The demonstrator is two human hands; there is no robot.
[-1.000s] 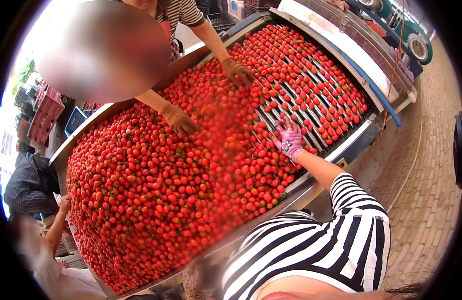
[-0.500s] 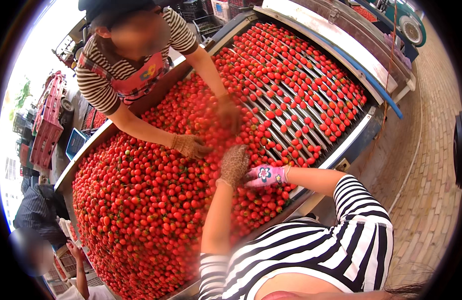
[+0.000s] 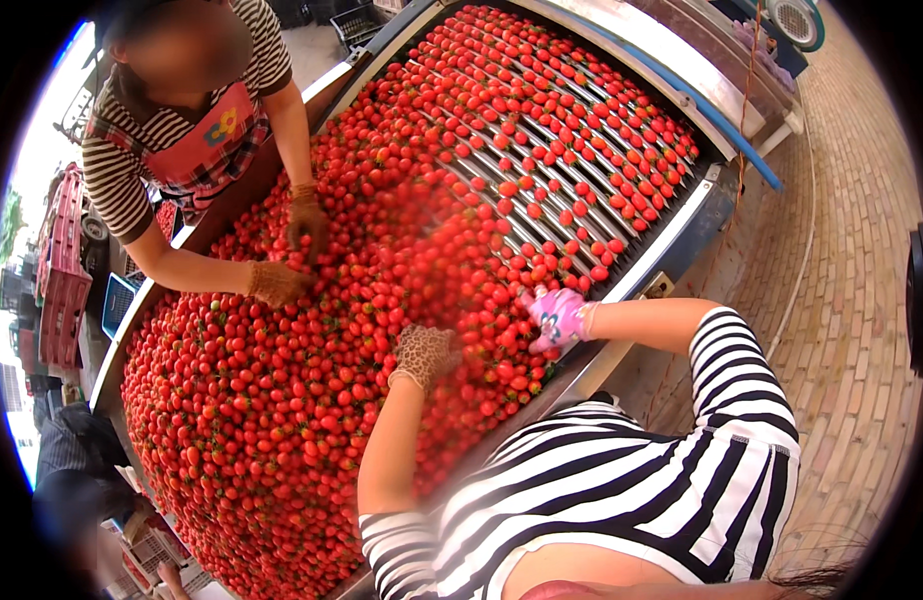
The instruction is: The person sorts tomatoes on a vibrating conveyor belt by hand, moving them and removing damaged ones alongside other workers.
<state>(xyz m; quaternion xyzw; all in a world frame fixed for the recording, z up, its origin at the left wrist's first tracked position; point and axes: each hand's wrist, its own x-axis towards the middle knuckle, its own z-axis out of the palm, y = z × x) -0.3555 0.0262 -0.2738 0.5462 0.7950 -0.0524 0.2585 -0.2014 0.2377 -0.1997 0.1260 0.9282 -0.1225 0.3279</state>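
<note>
On the sorting table (image 3: 672, 245), both gloved hands, left (image 3: 422, 352) and right (image 3: 557, 318), lie open on tomatoes (image 3: 282, 420); rough pushing could crush them.

small red tomatoes (image 3: 282, 400) heaped on sorting table (image 3: 642, 275)

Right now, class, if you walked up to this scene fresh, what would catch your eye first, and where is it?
First, the mass of small red tomatoes filling the long sorting table, thinning onto metal rollers at the far end. Next, the person's gloved hands on the fruit: left hand in a spotted glove, right hand in pink. Opposite, a co-worker's brown-gloved hands sort too.
</note>
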